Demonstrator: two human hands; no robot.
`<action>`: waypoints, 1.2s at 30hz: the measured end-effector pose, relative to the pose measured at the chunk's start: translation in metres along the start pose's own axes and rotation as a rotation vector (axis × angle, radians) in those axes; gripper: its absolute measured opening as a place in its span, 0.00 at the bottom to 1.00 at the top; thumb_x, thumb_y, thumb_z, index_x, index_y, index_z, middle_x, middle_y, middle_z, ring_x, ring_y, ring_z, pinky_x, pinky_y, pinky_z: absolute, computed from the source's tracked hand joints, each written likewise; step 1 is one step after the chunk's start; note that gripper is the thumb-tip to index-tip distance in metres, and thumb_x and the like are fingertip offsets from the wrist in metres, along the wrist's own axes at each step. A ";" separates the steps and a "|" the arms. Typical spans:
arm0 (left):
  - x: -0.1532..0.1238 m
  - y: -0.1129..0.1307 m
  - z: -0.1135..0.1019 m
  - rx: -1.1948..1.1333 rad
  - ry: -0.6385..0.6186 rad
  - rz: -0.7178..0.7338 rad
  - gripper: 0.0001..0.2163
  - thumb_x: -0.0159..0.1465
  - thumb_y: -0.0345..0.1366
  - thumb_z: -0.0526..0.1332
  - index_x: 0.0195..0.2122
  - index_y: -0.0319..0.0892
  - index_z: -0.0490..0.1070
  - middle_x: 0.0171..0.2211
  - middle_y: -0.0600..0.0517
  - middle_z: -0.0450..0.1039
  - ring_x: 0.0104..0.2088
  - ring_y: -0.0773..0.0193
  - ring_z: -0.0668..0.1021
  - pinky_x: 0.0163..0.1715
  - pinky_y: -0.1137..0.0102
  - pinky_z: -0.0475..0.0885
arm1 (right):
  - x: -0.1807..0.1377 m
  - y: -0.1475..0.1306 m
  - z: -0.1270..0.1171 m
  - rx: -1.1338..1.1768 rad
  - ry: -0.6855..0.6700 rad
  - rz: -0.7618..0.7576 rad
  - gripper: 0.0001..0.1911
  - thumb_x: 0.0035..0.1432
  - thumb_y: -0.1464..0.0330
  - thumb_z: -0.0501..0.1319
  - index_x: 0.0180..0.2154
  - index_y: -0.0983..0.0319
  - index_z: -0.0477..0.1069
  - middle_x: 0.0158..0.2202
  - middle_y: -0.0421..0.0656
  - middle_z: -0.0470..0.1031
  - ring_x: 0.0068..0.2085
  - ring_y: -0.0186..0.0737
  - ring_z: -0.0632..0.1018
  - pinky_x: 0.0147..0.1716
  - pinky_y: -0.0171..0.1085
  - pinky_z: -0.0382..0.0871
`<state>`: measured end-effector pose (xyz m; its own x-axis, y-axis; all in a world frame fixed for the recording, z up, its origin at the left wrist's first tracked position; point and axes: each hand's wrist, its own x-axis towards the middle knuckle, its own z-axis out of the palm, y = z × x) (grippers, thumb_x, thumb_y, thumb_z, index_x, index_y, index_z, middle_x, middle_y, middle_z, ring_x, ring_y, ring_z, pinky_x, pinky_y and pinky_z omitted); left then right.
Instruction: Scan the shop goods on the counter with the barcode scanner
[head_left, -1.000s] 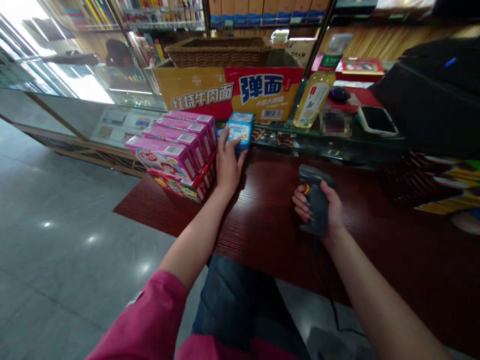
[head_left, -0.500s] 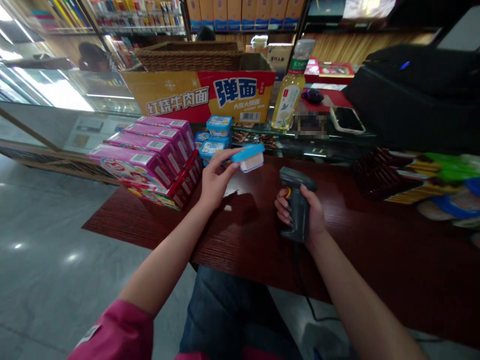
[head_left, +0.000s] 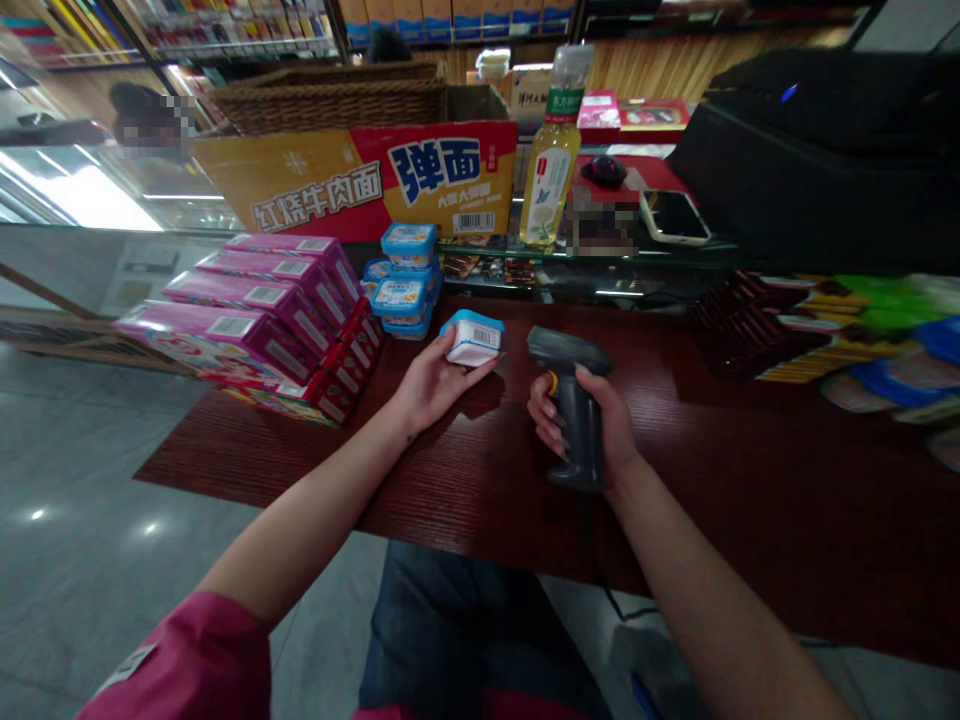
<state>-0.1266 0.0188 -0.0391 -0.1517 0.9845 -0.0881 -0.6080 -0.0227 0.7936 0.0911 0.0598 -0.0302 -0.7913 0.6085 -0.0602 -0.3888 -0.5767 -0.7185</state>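
Note:
My left hand (head_left: 436,385) is closed around a small plastic tub (head_left: 475,340) with a blue lid, tipped so its pale underside and barcode face me. In my right hand (head_left: 581,420) is a black barcode scanner (head_left: 576,400) with a yellow trigger, its head pointing left towards the tub. A cord hangs from the scanner's handle. Just behind the tub stand several similar blue-lidded tubs (head_left: 406,297) in a stack. Left of them, pink boxes (head_left: 259,325) rest on red boxes (head_left: 351,375).
A noodle carton (head_left: 322,185) holding a wicker basket (head_left: 330,95) stands at the back. Beside it are a bottle of yellow drink (head_left: 552,160), a computer mouse (head_left: 604,171) and a phone (head_left: 673,217). Packaged goods (head_left: 787,330) lie on the counter (head_left: 712,480) at right. A person (head_left: 150,120) is far left.
My left hand has turned the tub over, bringing its barcode side into view, and lowered it slightly. The scanner stays in my right hand. The whole view has shifted a little.

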 end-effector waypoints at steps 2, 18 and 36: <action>-0.001 0.001 0.001 -0.045 0.011 0.015 0.12 0.71 0.41 0.58 0.51 0.42 0.75 0.54 0.47 0.79 0.58 0.55 0.78 0.63 0.53 0.71 | -0.001 0.002 0.001 -0.021 -0.031 0.052 0.22 0.57 0.51 0.63 0.30 0.65 0.72 0.21 0.38 0.64 0.16 0.30 0.63 0.10 0.28 0.61; -0.002 -0.002 0.002 0.116 -0.088 0.066 0.27 0.66 0.40 0.65 0.66 0.49 0.64 0.60 0.44 0.73 0.59 0.51 0.76 0.63 0.48 0.68 | 0.002 0.007 -0.003 -0.090 -0.050 0.018 0.21 0.58 0.52 0.63 0.27 0.63 0.71 0.19 0.38 0.65 0.16 0.30 0.63 0.09 0.29 0.61; -0.006 -0.098 0.100 1.422 -0.594 0.628 0.24 0.68 0.45 0.63 0.64 0.51 0.68 0.74 0.45 0.50 0.70 0.48 0.63 0.67 0.49 0.63 | -0.177 -0.070 -0.125 -0.095 0.355 -0.318 0.19 0.58 0.52 0.62 0.29 0.62 0.69 0.20 0.37 0.65 0.16 0.31 0.63 0.11 0.29 0.58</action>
<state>0.0115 0.0329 -0.0559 0.4190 0.8161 0.3979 0.6280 -0.5770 0.5222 0.3180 0.0608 -0.0559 -0.4237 0.9045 -0.0482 -0.5272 -0.2895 -0.7989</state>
